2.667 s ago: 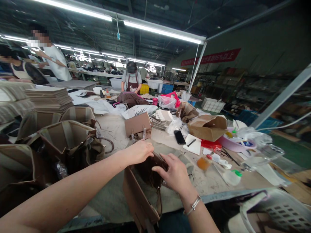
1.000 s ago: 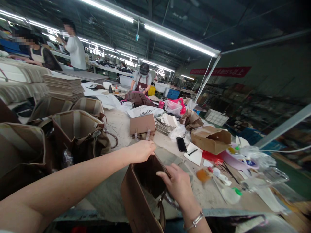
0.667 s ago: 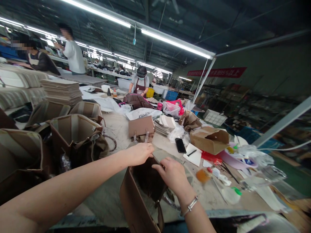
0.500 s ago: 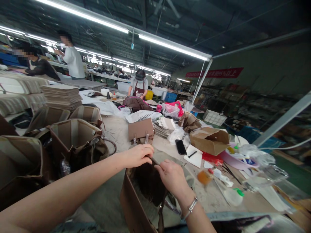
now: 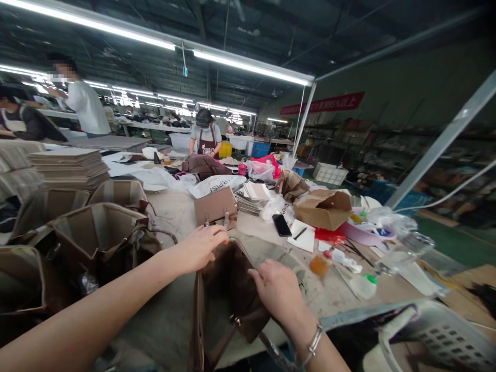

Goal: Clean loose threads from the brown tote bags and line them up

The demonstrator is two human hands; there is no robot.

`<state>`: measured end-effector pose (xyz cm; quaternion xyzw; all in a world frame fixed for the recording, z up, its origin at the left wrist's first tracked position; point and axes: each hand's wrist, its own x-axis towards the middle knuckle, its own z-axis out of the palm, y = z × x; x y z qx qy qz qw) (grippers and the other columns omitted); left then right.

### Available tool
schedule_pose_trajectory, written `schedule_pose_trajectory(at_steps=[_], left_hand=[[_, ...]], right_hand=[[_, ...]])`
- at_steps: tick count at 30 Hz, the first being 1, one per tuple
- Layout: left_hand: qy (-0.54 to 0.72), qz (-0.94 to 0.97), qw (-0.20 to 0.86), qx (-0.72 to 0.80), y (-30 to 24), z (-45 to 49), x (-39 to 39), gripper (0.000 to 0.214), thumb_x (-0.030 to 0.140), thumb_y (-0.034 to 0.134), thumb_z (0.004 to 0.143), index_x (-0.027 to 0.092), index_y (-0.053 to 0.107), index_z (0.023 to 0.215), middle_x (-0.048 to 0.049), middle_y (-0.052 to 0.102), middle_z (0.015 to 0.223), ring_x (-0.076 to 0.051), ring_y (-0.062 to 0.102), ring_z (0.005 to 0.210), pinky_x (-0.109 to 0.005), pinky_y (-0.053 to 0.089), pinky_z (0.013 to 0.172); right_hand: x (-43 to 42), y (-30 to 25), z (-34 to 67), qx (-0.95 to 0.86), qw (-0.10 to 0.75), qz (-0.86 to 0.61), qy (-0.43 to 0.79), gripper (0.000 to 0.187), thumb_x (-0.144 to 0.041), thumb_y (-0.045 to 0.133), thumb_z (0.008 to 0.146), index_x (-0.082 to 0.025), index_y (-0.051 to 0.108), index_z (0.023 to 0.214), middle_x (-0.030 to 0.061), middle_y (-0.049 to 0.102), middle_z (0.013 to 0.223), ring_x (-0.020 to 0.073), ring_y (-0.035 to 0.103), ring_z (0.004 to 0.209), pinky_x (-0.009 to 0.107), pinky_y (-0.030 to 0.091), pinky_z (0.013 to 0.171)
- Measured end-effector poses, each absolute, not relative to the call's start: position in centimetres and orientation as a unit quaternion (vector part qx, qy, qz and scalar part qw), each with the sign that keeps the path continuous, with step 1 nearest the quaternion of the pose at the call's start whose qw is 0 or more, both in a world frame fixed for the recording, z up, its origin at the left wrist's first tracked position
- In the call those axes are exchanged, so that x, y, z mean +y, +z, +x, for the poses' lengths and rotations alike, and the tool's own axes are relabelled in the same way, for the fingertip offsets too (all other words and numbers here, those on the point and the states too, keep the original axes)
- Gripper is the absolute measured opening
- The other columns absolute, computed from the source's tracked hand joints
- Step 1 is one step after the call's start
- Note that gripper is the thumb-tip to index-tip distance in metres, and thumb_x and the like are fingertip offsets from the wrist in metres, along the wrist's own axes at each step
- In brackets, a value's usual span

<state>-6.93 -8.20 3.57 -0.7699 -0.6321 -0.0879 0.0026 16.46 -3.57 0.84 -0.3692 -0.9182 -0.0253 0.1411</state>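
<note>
A brown handbag (image 5: 236,289) stands with its mouth up at the front of the worktable, its dark inside showing. My left hand (image 5: 203,248) grips the far left part of its rim, with the fingers curled over the edge. My right hand (image 5: 277,284) is closed on the right side of the rim, thumb towards the inside. Some of the fingertips are hidden behind the bag wall. A small metal fitting (image 5: 235,320) shows on the near right side of the bag.
Several open brown bags (image 5: 96,232) crowd the left. Ahead lie a brown box-shaped piece (image 5: 217,205), a phone (image 5: 281,225), a pen (image 5: 299,233) and a jar of orange liquid (image 5: 321,264). A plastic basket (image 5: 445,330) sits low right. A co-worker (image 5: 205,137) stands across the table.
My hands have moved apart along the rim, and the bag's mouth is wider. The view has swung to the right, bringing the basket into sight.
</note>
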Motion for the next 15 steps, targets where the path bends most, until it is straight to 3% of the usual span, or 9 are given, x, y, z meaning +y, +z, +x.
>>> schedule_pose_trajectory(at_steps=[5, 15], left_hand=[[-0.104, -0.748, 0.093, -0.649, 3.3, -4.2, -7.1, 0.020, 0.024, 0.067, 0.070, 0.021, 0.055, 0.087, -0.0040, 0.054, 0.101, -0.023, 0.050, 0.098, -0.042, 0.034, 0.094], [-0.109, -0.769, 0.109, -0.621, 2.4, -4.3, -5.7, 0.001, 0.020, 0.060, 0.076, 0.020, 0.060, 0.077, -0.0031, 0.057, 0.093, -0.021, 0.052, 0.092, -0.049, 0.026, 0.100]], right_hand=[[-4.0, 0.4, 16.4, -0.915, 0.163, -0.369, -0.023, 0.029, -0.034, 0.048, 0.089, -0.020, 0.059, 0.065, 0.0010, 0.059, 0.068, 0.0138, 0.054, 0.063, 0.026, 0.030, 0.055], [-4.1, 0.5, 16.6, -0.914, 0.163, -0.371, -0.015, 0.031, -0.034, 0.047, 0.089, -0.019, 0.058, 0.065, 0.0027, 0.060, 0.068, 0.0142, 0.055, 0.064, 0.025, 0.031, 0.055]])
